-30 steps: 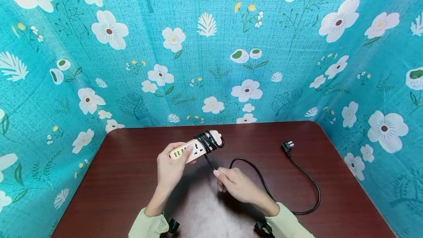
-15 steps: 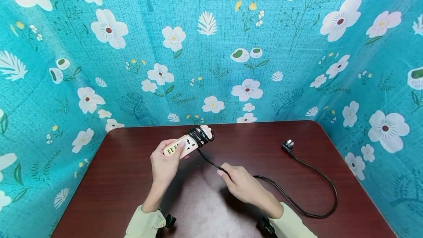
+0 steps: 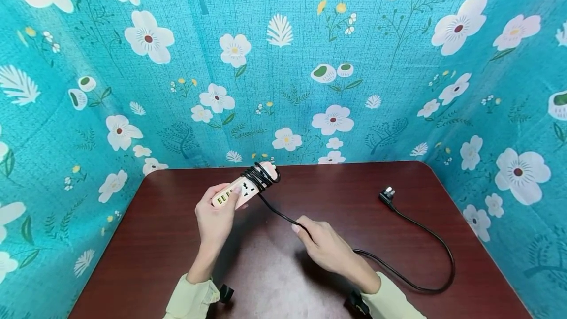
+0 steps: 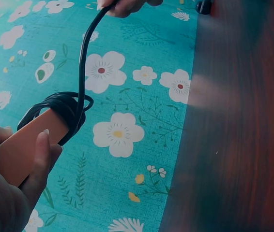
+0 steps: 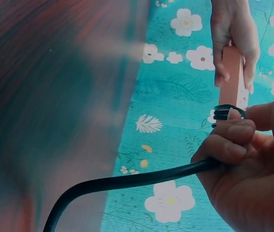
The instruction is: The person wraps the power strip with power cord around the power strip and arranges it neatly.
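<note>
My left hand [image 3: 215, 218] grips the near end of a white power strip [image 3: 248, 189], thumb on top beside its USB ports. The strip is tilted, its far end up and to the right, held above the table. Several turns of black cord [image 3: 260, 177] are wound around that far end. From the coil the cord runs down to my right hand [image 3: 325, 247], whose fingers curl around it. In the right wrist view the cord [image 5: 127, 181] leaves the back of the fist. Its loose length curves over the table to a black plug [image 3: 387, 195] at the right.
The dark red-brown table [image 3: 168, 240] has rounded far corners. Behind it and along both sides hangs a turquoise flowered cloth [image 3: 283, 87]. Dark wrist devices [image 3: 226, 293] sit at both cuffs, near the table's front.
The left hand has moved left and slightly away with the power strip. My right hand has shifted a little right, drawing the cord straighter. The loose loop of cord has moved right.
</note>
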